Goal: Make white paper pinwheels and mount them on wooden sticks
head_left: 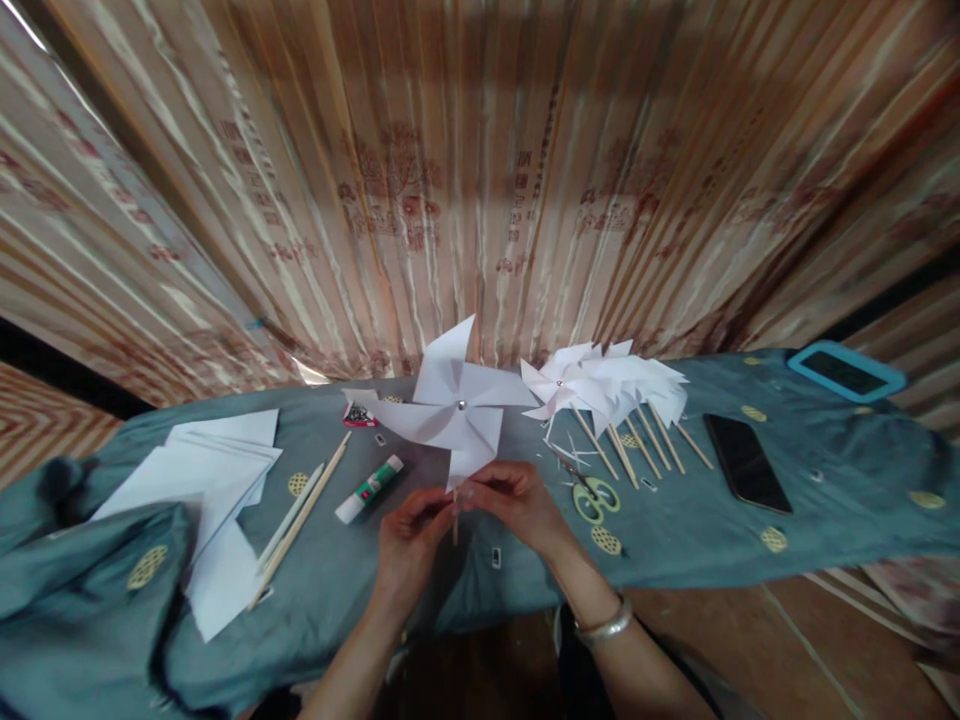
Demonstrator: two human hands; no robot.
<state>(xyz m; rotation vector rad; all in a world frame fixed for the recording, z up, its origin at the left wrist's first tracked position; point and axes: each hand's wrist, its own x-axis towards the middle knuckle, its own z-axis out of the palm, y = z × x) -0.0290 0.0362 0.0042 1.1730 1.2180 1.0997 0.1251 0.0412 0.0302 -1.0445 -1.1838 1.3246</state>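
A white paper pinwheel (480, 388) with a shiny pin at its centre is held up in front of me on a thin wooden stick (455, 528). My left hand (411, 540) pinches the stick just under the lowest blade. From the other side my right hand (517, 500) grips the same stick, its fingertips meeting those of the left. A glue stick (371, 488) with a green label lies left of my left hand. Scissors with green handles (595, 498) rest to the right of my right hand, near thin white paper scraps (574, 450).
Several finished pinwheels (607, 385) lie in a row at the right, sticks toward me. Beyond them are a black phone (746, 462) and a blue-framed device (847, 371). At left are white paper sheets (217, 490) and wooden sticks (304, 520). A small red box (361, 410) sits behind.
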